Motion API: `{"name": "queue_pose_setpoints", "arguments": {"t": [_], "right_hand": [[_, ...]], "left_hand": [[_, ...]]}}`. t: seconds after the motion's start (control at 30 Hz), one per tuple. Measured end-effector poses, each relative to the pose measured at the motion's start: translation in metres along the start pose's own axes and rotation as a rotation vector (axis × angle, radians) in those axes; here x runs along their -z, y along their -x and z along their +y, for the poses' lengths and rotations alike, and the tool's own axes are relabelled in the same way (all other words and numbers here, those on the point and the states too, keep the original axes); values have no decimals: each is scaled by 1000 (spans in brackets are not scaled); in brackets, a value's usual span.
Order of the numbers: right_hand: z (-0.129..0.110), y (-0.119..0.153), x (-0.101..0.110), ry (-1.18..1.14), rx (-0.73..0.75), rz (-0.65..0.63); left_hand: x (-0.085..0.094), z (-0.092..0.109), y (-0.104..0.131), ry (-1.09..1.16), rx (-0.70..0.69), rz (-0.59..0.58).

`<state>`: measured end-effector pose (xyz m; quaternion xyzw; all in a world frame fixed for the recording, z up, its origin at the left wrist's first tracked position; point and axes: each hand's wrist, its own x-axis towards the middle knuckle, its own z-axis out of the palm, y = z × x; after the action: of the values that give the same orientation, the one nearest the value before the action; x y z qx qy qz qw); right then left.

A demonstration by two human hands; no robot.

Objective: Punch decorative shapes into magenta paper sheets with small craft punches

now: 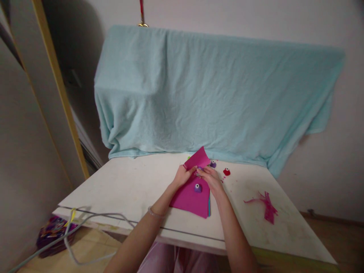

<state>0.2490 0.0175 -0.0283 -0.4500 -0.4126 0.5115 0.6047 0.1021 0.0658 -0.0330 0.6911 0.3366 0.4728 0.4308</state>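
Observation:
My left hand (183,175) and my right hand (211,177) meet over a stack of magenta sheets (187,199). Fingers of both hands are pinched together around something small with a purple tint, too small and covered to name. Beneath them the stack shows a teal edge on its right side, and its top corner sticks out beyond my hands. On the magenta sheet, just below my fingers, lies a small purple one-eyed figure (198,188). A second purple figure (213,164) is just behind my right hand. Farther right sits a red one-eyed figure (226,171).
Crumpled pink plastic strips (269,208) lie on the white table (125,185) to the right. Tiny pink bits are scattered near the red figure. A light blue cloth (216,94) hangs along the back edge. A grey cable (105,214) loops over the front left edge.

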Motion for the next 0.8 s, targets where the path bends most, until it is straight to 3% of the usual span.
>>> {"name": "queue_pose_setpoints", "arguments": {"t": [0.2,0.43,0.8], "right_hand": [[-5,-1,-3,-183,-24,-28],[-5,2,-6,-217,-23,-49],[-4,2,-1,95,-50,110]], "left_hand": [[2,5,-1,44,-8,2],[5,7,-1,34,-13,-18],[4,10,1,79,11,-38]]}}
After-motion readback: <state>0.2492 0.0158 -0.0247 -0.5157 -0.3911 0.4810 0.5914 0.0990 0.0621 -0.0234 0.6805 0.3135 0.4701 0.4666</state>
